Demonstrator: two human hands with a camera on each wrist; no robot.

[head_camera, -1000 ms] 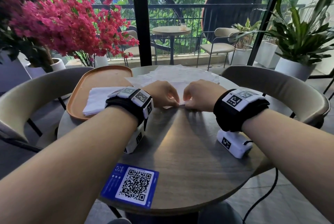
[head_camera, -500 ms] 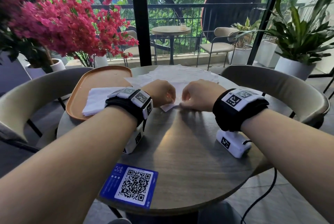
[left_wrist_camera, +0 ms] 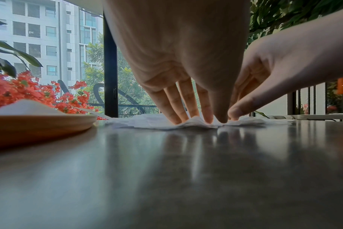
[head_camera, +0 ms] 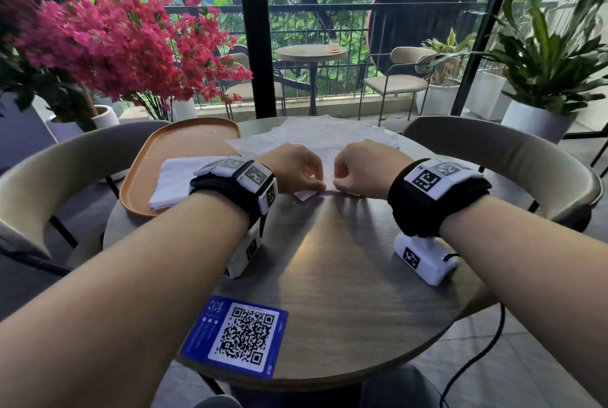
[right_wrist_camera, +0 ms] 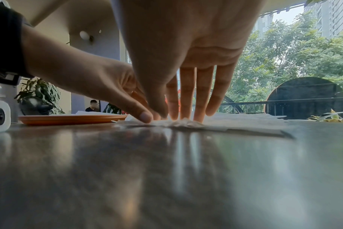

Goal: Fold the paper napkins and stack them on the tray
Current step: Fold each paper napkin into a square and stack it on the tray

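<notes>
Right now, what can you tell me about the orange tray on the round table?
The orange oval tray looks like smooth plastic or lacquered wood, shallow, with a low raised rim. It lies flat on the left side of the grey round table, its near end reaching the table's edge. A small stack of folded white paper napkins rests on its near end, partly hidden by the left wrist; its far half is bare. Neither hand touches it. Unfolded napkins lie on the table just to its right.

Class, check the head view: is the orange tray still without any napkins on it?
No: a stack of folded white napkins already lies on the orange tray.
</notes>
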